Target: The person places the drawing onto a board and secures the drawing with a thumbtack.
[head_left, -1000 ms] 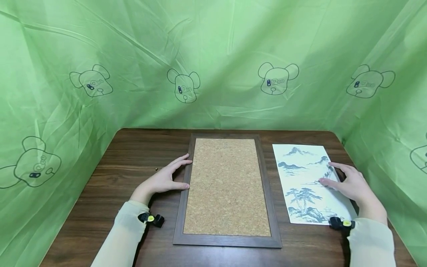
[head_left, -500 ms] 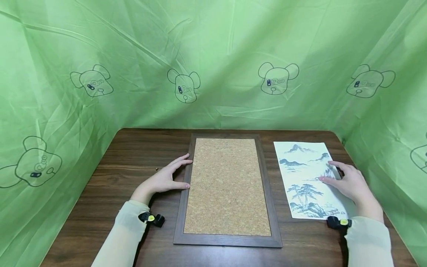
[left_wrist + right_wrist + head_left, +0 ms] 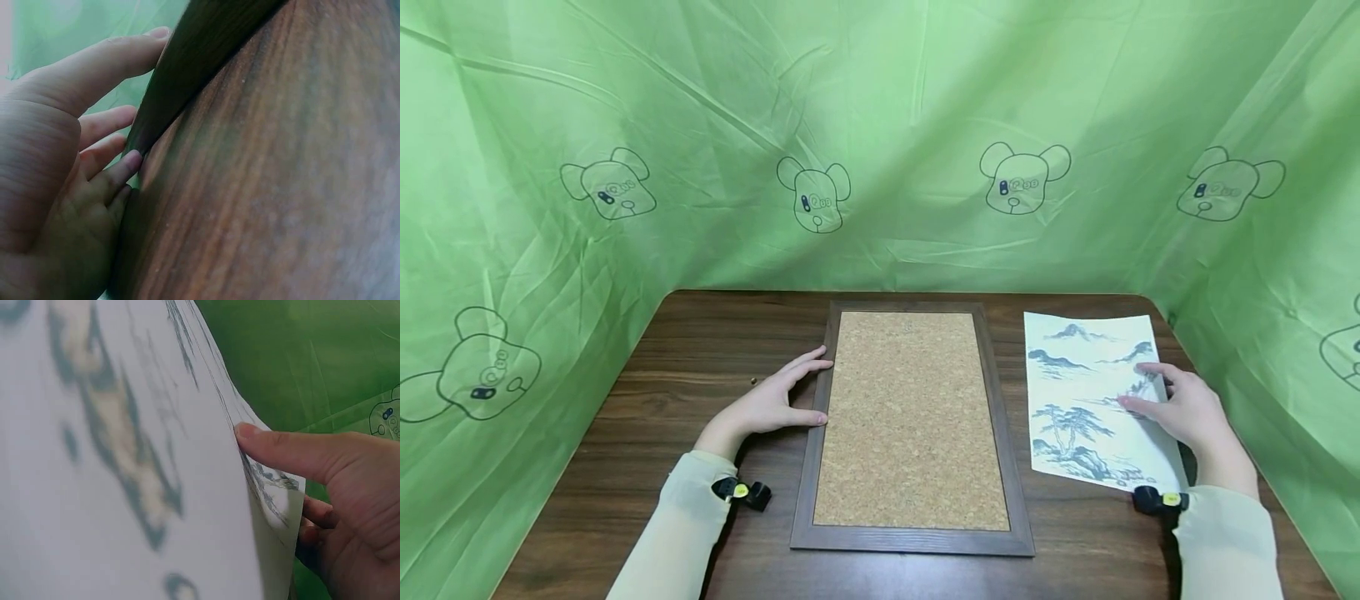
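Note:
A cork board [image 3: 910, 425] in a dark wooden frame [image 3: 910, 540] lies flat at the middle of the table. My left hand [image 3: 763, 406] rests against the frame's left side, its thumb and fingers stretched out and touching the edge. To the right of the board, my right hand [image 3: 1195, 412] pinches a sheet of paper [image 3: 1082, 387] by its right edge. Mountains and pine trees are printed on the sheet in blue-grey ink. In the right wrist view the thumb presses on the printed face of the paper [image 3: 219, 537], the other fingers behind it, and the sheet bends there.
A small round brass-coloured piece [image 3: 753, 381] lies on the dark wood table [image 3: 700, 342], left of the board near my left hand. Green cloth [image 3: 910, 242] with mouse-head drawings hangs behind the table and along both sides.
The sheet has tilted and turned in my right hand, its far edge shifting away and to the right. My right hand has drifted slightly left. The left hand and board stay put.

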Demonstrator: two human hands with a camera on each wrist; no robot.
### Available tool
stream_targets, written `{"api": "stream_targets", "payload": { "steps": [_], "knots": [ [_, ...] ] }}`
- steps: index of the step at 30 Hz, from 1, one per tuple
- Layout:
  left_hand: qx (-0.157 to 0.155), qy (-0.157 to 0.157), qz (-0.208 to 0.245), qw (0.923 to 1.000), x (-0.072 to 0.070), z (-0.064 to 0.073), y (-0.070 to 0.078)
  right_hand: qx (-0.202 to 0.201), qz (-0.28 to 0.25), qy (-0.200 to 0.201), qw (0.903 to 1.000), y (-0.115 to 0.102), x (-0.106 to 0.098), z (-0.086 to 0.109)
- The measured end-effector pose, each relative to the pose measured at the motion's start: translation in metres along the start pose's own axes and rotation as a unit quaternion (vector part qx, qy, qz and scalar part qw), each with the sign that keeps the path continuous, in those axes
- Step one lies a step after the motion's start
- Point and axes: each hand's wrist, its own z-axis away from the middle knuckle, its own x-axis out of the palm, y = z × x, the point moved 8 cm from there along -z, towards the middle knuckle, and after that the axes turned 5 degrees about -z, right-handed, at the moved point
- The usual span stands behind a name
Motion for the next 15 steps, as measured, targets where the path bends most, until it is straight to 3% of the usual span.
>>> {"api": "stream_targets", "payload": {
  "steps": [4, 15],
  "knots": [
    [0.004, 0.002, -0.004, 1.0000, -0.001, 0.000, 0.001, 0.008, -0.012, 0.009, 0.9999, 0.003, -0.003, 0.001],
    [0.006, 0.006, 0.001, 1.0000, -0.001, 0.000, 0.001, -0.028, -0.045, 0.045, 0.9976, -0.011, -0.020, 0.010]
  ]
}}
